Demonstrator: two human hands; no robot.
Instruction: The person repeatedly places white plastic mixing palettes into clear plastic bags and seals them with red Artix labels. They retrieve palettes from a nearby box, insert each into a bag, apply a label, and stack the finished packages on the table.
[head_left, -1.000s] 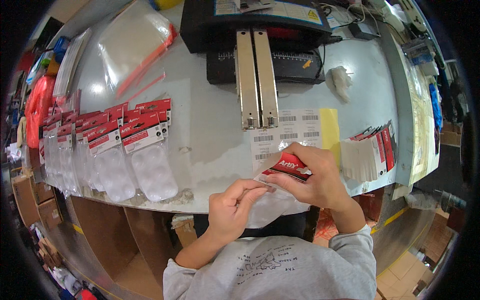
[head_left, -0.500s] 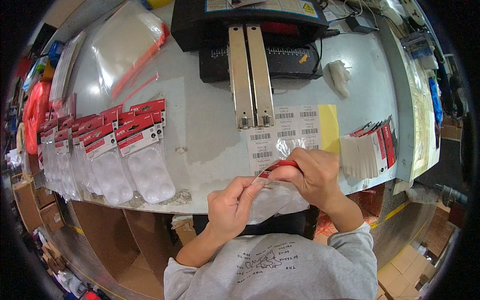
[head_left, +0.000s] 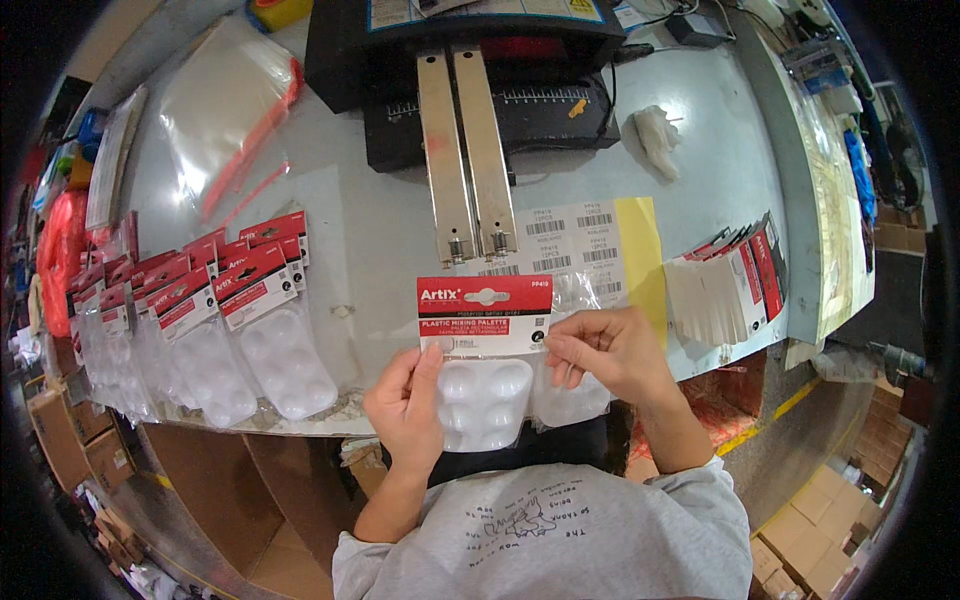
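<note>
My left hand [head_left: 408,400] grips the lower left corner of a red and white header card [head_left: 485,318], thumb in front. Below the card hangs its clear bag with a white plastic paint palette [head_left: 484,400] inside, wells facing up. At the card's lower right corner my right hand [head_left: 605,350] has its thumb and fingertips closed on the edge. Partly hidden under that hand is another clear bag with a white palette [head_left: 568,402], near the table's front edge. A sheet of barcode stickers [head_left: 600,240] lies just beyond.
A black machine [head_left: 480,110] with two metal arms stands at the back. Finished palette packs [head_left: 270,350] overlap on the left. Folded header cards [head_left: 725,285] are stacked at right. Clear bags [head_left: 225,110] lie far left, and a crumpled white wad [head_left: 656,140] lies beyond the cards.
The header card, bent between both hands before, is now flat and faces up with the bagged palette below it. My left hand has shifted slightly left. The whole view has shifted a little.
</note>
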